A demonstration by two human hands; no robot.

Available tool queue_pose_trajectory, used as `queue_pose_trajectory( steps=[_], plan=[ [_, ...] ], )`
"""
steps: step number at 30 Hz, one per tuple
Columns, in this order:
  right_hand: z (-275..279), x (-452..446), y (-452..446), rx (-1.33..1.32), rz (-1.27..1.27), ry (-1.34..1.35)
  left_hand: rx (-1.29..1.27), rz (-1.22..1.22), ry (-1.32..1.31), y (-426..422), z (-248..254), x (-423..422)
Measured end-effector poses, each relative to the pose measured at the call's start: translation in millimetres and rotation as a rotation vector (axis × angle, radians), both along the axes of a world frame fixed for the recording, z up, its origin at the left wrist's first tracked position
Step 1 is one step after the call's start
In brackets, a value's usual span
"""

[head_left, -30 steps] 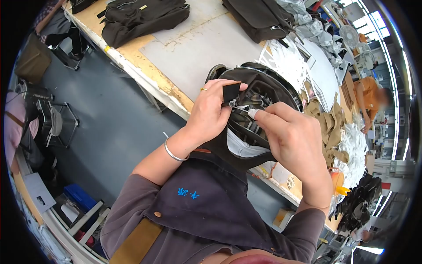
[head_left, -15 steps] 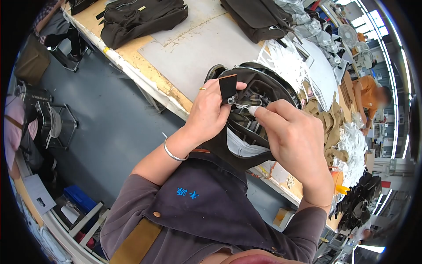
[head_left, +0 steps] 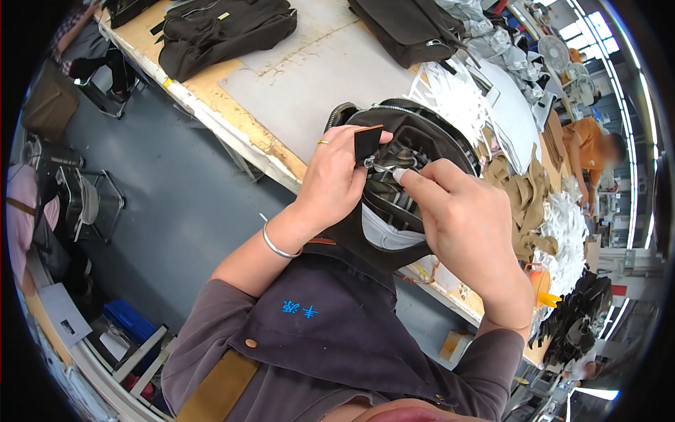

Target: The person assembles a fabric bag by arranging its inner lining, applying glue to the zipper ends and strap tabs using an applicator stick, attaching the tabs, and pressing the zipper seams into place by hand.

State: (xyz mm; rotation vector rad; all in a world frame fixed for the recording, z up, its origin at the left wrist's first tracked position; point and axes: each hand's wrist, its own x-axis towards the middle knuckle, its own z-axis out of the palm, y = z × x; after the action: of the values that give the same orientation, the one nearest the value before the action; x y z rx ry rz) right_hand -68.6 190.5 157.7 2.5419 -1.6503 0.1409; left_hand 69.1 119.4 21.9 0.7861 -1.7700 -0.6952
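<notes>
An open dark bag (head_left: pixel 429 137) with metal zippers and a plaid lining lies at the table edge before me. My left hand (head_left: pixel 334 172), with a ring and a bracelet, pinches a black tab (head_left: pixel 367 143) with a brown edge. A small metal clasp (head_left: pixel 370 162) hangs at the tab's lower end. My right hand (head_left: pixel 460 214) is closed, its thumb and forefinger pinched close to the clasp over the bag's opening. White wrapping covers one fingertip. Something thin and metallic runs from that fingertip toward the clasp; its shape is too small to tell.
Dark bags (head_left: pixel 228 32) lie on the worktable (head_left: pixel 302 63) at the back. White strips (head_left: pixel 453 98) and tan fabric pieces (head_left: pixel 520 204) are heaped to the right. A person in orange (head_left: pixel 589 148) bends over the table's far right. Another person in pink sits at far left.
The black tab has tilted back and forth slightly in my left hand. My right hand has shifted a little to the left, still beside the clasp.
</notes>
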Motion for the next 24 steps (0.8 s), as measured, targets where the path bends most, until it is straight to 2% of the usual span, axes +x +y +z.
queue_pose_trajectory(
  steps=[4,17,20,24],
  plan=[
    [-5.4,1.0,1.7,-0.017,-0.029,-0.042,-0.072,0.049,-0.020,0.0,-2.3,-3.4],
    [-7.1,1.5,7.2,-0.020,-0.062,-0.046,-0.058,0.036,-0.047,0.7,2.3,-2.7],
    [-5.1,-1.9,6.5,0.036,-0.013,0.003,-0.077,0.041,-0.051,0.3,2.0,-3.4],
    [-7.2,1.9,6.8,0.066,-0.070,0.009,-0.095,0.071,-0.074,-0.6,-2.5,-5.2]
  ],
)
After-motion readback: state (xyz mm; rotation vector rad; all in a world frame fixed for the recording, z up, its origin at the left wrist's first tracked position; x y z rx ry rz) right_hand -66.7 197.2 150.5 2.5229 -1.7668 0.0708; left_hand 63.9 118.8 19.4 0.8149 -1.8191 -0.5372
